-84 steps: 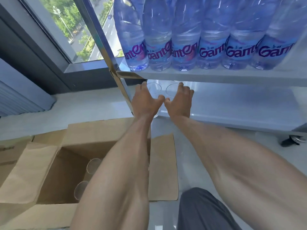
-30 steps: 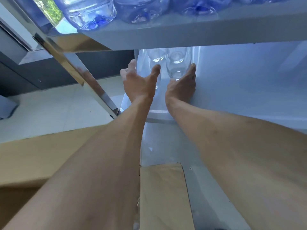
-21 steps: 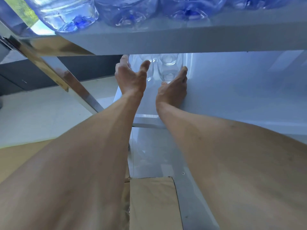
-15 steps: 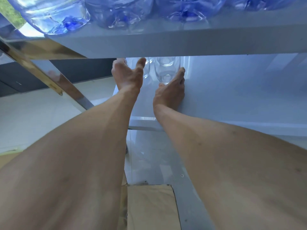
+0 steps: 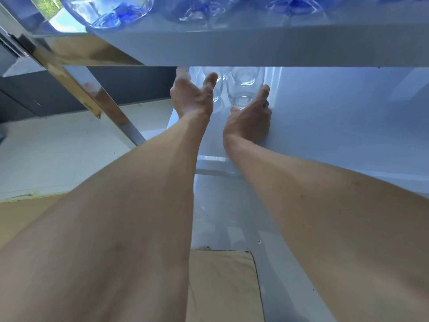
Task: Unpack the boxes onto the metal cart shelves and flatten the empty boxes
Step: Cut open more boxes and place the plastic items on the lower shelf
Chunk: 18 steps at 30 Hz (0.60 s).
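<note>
Clear drinking glasses [image 5: 242, 89] stand in a tight group at the back left of the cart's lower shelf [image 5: 336, 126]. My left hand [image 5: 191, 99] is open just left of the group, thumb raised, fingers partly hidden by the upper shelf. My right hand [image 5: 249, 119] is open too, resting on the lower shelf with its fingers along the right side of the nearest glass. A flap of the brown cardboard box [image 5: 222, 287] shows at the bottom between my forearms.
The upper shelf [image 5: 255, 45] hangs low over my hands, loaded with several blue water bottles [image 5: 109, 8]. A shiny metal cart post [image 5: 92, 96] slants down at the left. Pale floor [image 5: 58, 154] lies left of the cart.
Both hands have let go of the glasses pushed to the shelf's back and stay open beside them. My view has dropped lower under the upper shelf.
</note>
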Motion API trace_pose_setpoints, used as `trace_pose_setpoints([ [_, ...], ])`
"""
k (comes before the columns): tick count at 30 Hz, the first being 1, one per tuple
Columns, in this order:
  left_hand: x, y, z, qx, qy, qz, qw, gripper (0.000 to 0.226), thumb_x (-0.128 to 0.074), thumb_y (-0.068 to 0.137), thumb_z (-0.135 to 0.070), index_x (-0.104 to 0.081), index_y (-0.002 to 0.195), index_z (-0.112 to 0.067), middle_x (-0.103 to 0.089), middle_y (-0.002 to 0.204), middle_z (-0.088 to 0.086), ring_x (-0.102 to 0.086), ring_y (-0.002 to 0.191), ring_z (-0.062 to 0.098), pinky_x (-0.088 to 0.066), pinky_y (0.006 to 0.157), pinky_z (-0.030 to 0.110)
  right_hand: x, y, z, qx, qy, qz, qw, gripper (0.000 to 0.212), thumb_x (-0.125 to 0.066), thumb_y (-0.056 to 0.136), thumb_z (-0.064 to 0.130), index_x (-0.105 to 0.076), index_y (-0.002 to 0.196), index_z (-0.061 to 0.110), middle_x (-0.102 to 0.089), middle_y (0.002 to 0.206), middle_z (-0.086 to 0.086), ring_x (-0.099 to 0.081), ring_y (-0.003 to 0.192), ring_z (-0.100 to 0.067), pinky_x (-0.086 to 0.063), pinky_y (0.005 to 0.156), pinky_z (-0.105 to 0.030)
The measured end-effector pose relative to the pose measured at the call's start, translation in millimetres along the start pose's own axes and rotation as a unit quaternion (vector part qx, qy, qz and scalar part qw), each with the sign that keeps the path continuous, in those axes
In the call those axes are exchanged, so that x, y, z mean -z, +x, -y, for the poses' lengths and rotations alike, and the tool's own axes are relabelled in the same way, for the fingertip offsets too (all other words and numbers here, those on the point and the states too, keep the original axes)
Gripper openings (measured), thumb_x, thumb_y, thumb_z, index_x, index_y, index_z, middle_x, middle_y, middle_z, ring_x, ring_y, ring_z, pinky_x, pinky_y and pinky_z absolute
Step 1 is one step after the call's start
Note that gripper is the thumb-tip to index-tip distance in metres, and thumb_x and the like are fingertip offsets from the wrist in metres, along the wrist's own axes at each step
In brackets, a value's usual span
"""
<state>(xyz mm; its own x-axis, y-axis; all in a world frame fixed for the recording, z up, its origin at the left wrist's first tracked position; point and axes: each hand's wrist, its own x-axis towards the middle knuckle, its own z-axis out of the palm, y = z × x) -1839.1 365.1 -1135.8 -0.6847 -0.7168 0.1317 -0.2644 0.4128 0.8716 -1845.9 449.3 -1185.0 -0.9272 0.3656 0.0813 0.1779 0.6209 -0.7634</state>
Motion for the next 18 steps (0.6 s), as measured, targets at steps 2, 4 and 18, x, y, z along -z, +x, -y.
trace_pose_setpoints([
  [2,0,0,1,0.002,-0.003,0.008,1.0,0.052,-0.073,0.087,-0.038,-0.052,0.126,-0.01,-0.06,0.13,0.012,-0.053,0.122,0.026,-0.043,0.092,0.028,0,4,3,-0.008,-0.018,-0.002,1.0,0.067,-0.071,0.087,0.024,-0.034,0.144,0.022,-0.061,0.127,0.007,-0.048,0.122,-0.02,-0.042,0.078,-0.031],
  [4,2,2,1,-0.002,-0.007,0.01,1.0,0.059,-0.074,0.087,-0.037,-0.05,0.136,-0.014,-0.059,0.134,0.008,-0.052,0.126,0.021,-0.041,0.097,0.024,-2,5,5,-0.01,-0.029,-0.008,0.999,0.062,-0.072,0.086,0.027,-0.039,0.138,0.022,-0.063,0.123,0.009,-0.048,0.121,-0.019,-0.041,0.074,-0.031],
  [18,22,-12,-2,-0.042,0.235,0.039,0.97,0.047,-0.061,0.096,-0.031,-0.045,0.134,-0.009,-0.052,0.129,0.011,-0.051,0.121,0.027,-0.035,0.087,0.026,-4,2,3,-0.007,-0.026,-0.004,1.0,0.073,-0.073,0.086,0.024,-0.035,0.147,0.018,-0.058,0.134,0.007,-0.045,0.127,-0.019,-0.043,0.079,-0.029],
])
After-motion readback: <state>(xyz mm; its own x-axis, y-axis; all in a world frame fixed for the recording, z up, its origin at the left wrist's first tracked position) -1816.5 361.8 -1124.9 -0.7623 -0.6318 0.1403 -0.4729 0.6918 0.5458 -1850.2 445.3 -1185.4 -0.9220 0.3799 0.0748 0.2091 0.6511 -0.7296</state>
